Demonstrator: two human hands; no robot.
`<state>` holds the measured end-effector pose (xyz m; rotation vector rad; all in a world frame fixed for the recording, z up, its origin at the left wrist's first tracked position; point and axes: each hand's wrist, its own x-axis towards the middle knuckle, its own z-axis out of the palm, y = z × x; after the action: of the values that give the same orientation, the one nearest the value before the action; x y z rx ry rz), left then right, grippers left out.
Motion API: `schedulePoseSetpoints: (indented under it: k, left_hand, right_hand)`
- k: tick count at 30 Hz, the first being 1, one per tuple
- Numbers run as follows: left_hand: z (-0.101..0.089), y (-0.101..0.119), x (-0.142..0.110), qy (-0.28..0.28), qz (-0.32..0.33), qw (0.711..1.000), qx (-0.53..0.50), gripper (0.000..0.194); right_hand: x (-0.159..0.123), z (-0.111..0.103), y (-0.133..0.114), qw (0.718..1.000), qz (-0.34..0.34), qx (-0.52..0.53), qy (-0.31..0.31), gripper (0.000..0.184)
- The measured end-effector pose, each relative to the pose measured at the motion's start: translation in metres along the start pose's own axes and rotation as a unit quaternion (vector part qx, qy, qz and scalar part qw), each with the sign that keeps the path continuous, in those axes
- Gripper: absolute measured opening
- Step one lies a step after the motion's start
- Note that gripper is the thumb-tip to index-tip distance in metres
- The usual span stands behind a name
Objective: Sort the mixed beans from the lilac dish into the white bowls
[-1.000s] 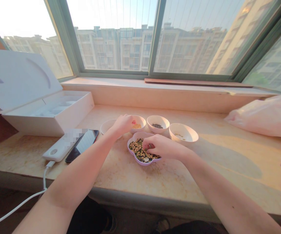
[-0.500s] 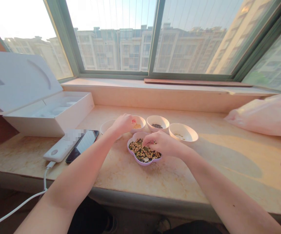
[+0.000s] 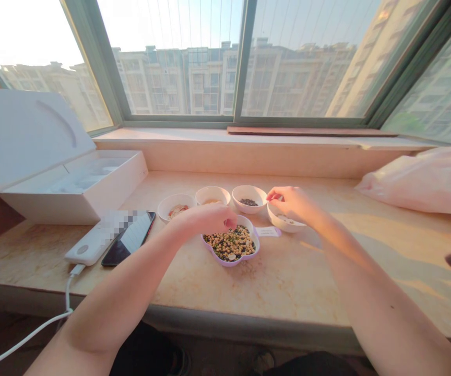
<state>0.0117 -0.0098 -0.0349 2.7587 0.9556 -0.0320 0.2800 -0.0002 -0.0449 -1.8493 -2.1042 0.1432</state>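
My left hand [image 3: 214, 218] is over the back left of a purple scalloped bowl [image 3: 231, 263], its fingers curled together; whatever they hold is hidden. In that bowl lie yellowish beans [image 3: 237, 240] mixed with dark and green ones, plus a pale flat piece. My right hand [image 3: 294, 202] hovers at the white bowl on the right [image 3: 289, 228], thumb and fingers pinched. Too little shows to tell what is in the pinch. A few small pieces lie in that white bowl.
Farther left stand a white bowl with dark beans [image 3: 249, 201], a partly covered white bowl [image 3: 210, 190] and a white bowl with reddish and pale pieces [image 3: 176, 199]. A phone [image 3: 129, 237], a cabled power bank [image 3: 92, 240], an open white box [image 3: 111, 180] and a plastic bag [image 3: 421, 180] surround them.
My left hand has come from the second white bowl toward me, over the purple bowl. My right hand has left the mixed beans and moved right to the rightmost white bowl, uncovering the purple bowl's tab.
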Motion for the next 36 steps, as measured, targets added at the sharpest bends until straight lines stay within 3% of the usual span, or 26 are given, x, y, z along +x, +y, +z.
schedulePoseSetpoints:
  k: [3, 9, 18, 27, 31, 36]
  left_hand:
    - [0.002, 0.002, 0.000, -0.058, 0.004, 0.998, -0.013, 0.014]
    - [0.005, 0.004, 0.001, -0.063, 0.000, 0.998, -0.024, 0.020]
    - [0.009, 0.003, 0.004, -0.070, 0.011, 0.997, -0.024, 0.018]
    - [0.005, 0.003, 0.006, -0.080, -0.007, 0.996, -0.033, 0.015]
    - [0.005, -0.007, 0.007, -0.032, -0.006, 0.998, -0.053, 0.012]
    - [-0.004, -0.019, 0.002, 0.120, -0.017, 0.992, -0.042, 0.017]
  right_hand:
    - [0.006, 0.001, 0.019, 0.997, 0.040, -0.031, -0.064, 0.025]
    - [0.011, 0.005, 0.039, 0.983, 0.043, -0.057, -0.168, 0.033]
    - [0.008, 0.004, 0.031, 0.985, 0.011, -0.057, -0.164, 0.028]
    - [0.006, 0.003, 0.025, 0.989, 0.034, -0.056, -0.136, 0.027]
    - [0.003, 0.000, 0.017, 0.990, 0.058, -0.048, -0.115, 0.026]
    - [-0.004, -0.003, -0.003, 0.998, 0.024, -0.039, -0.035, 0.022]
